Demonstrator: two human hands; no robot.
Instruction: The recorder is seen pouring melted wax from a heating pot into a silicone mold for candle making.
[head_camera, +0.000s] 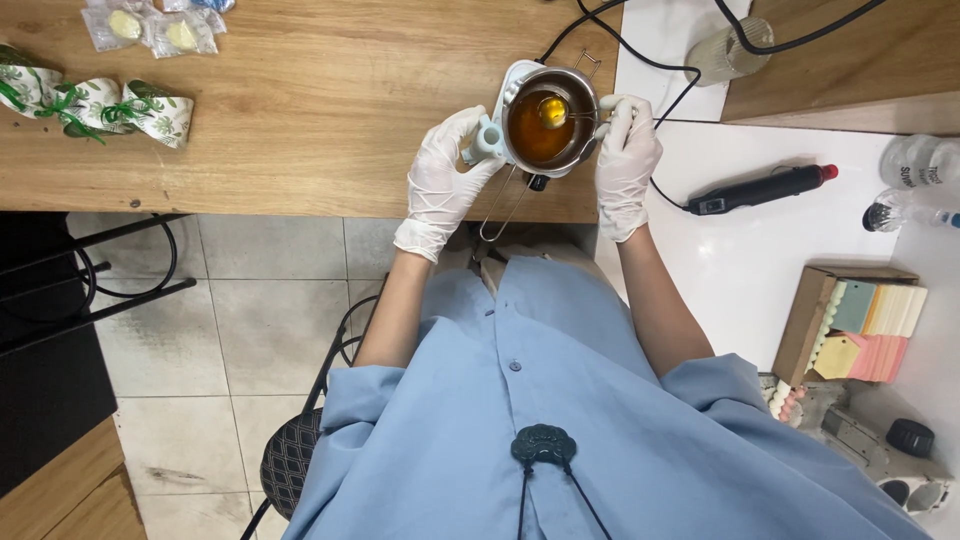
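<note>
Pot (545, 125) of amber liquid between gloved hands, left grip (445, 180) steadying base (487, 138), right grip (625, 150) clasping spoon (560, 112).

Worn on the head, looking straight down past a light blue shirt (560, 400) onto a pale wooden tabletop (320, 110), near, at arm's reach; single view only.

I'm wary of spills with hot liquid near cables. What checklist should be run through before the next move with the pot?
1. Left hand steadies the pale blue base: ok.
2. Right hand at the pot rim, holding the spoon: ok.
3. Both hands gloved: ok.
4. Amber liquid below the metal pot rim: ok.
5. Black cable clear of the pot: not ok, it runs right behind.
6. Liquid temperature: cannot tell.
</note>
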